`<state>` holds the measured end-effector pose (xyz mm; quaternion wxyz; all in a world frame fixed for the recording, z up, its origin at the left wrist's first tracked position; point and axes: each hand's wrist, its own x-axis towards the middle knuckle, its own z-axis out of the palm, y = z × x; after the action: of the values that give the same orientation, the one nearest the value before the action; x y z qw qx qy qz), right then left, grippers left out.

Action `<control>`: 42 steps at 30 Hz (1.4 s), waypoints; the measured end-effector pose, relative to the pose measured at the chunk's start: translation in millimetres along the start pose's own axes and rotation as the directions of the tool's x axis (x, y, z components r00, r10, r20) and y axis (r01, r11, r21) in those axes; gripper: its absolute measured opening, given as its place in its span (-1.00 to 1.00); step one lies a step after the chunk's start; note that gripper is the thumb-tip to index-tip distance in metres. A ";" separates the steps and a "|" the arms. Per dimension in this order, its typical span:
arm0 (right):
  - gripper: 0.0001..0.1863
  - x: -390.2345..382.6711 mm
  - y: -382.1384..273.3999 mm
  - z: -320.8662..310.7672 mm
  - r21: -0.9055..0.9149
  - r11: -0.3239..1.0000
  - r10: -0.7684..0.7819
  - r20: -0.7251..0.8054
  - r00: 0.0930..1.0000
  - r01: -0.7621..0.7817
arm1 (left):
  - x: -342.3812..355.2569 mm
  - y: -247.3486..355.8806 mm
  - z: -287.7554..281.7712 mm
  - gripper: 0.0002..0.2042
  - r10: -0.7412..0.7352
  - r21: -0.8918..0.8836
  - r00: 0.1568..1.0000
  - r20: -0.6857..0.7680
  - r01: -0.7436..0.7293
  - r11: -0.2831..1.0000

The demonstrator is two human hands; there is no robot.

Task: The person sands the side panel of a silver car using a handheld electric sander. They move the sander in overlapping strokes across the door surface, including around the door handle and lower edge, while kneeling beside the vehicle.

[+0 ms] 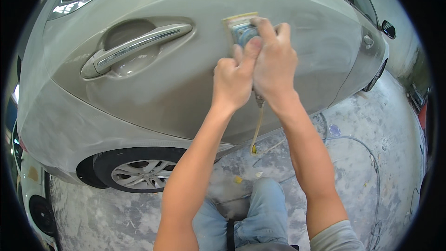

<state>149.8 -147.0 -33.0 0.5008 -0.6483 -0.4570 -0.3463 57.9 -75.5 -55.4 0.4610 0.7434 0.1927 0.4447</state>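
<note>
Both hands are at an air sander (pixel 244 33) with a blue body and a rectangular pad edged in yellow. The pad lies against the beige car door (pixel 200 93), to the right of the door handle (pixel 139 46). My right hand (pixel 278 62) wraps over the sander from the right, its fingers bent round the top. My left hand (pixel 233 81) grips it from the lower left, with the thumb up against the body. Motion blurs both hands somewhat. A pale air hose (pixel 258 128) hangs below them. Whitish, dull patches cover the panel around the pad.
Below the door is the car's wheel (pixel 141 174) with a silver rim. A grey hose (pixel 375 172) curves across the dusty, stained floor (pixel 344 214) at the right. My knees, in light jeans (pixel 265 209), are beneath my arms. Part of another car (pixel 35 190) shows at the far left.
</note>
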 end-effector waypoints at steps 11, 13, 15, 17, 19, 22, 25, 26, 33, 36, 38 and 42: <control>-0.66 -14.7 -56.9 4.9 0.061 0.978 -0.207 0.098 0.973 0.202 | -39.2 -4.2 -40.1 -0.22 -0.027 -0.298 0.991 -0.135 -0.015 0.954; -0.66 -9.0 -53.2 2.7 0.029 0.983 -0.181 0.086 0.980 0.179 | -29.9 -0.6 -35.4 -0.20 0.005 -0.293 0.993 -0.120 -0.040 0.955; -0.66 -7.3 -51.9 2.9 0.003 0.986 -0.166 0.028 0.986 0.166 | -24.4 -1.3 -34.8 -0.18 -0.048 -0.271 0.995 -0.084 0.024 0.962; -0.66 -13.0 -55.7 6.4 0.008 0.989 -0.146 0.081 0.986 0.145 | -27.9 -8.0 -40.9 -0.19 -0.085 -0.240 0.995 -0.060 0.068 0.968; -0.65 -26.5 -66.8 13.7 0.026 0.987 -0.159 0.087 0.983 0.157 | -41.2 -20.2 -54.6 -0.23 -0.022 -0.183 0.993 -0.114 0.001 0.983; -0.61 -57.2 -98.8 31.4 0.081 0.975 -0.214 0.086 0.973 0.207 | -75.8 -43.8 -88.0 -0.30 0.053 -0.176 0.973 -0.226 -0.094 0.980; -0.53 -85.5 -143.8 53.8 0.096 0.961 -0.270 0.122 0.955 0.259 | -113.6 -63.2 -138.0 -0.38 0.010 -0.186 0.974 -0.225 -0.052 0.981; -0.52 -92.1 -159.9 61.5 0.137 0.944 -0.317 0.119 0.941 0.301 | -124.1 -67.0 -156.1 -0.38 -0.055 -0.164 0.968 -0.245 0.014 0.986; -0.53 -110.2 -216.0 86.7 0.279 0.871 -0.450 0.121 0.885 0.405 | -154.8 -74.1 -214.1 -0.35 -0.062 -0.446 0.946 -0.318 -0.092 0.890; -0.55 -116.9 -198.9 74.4 0.237 0.886 -0.438 0.149 0.887 0.398 | -157.2 -83.1 -185.3 -0.42 -0.029 -0.288 0.920 -0.392 -0.092 0.953; -0.55 -122.0 -185.9 65.5 0.214 0.901 -0.415 0.174 0.893 0.377 | -160.5 -89.5 -162.6 -0.36 -0.027 -0.256 0.938 -0.347 -0.067 0.964; -0.50 -126.1 -185.8 64.1 0.199 0.903 -0.417 0.196 0.887 0.381 | -165.3 -93.6 -160.9 -0.34 -0.024 -0.352 0.931 -0.364 -0.114 0.929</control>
<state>-68.4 -101.0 -102.1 0.4102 -0.5355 -0.6620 -0.3266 -153.2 -61.1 -186.7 0.5377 0.5535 0.1702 0.6128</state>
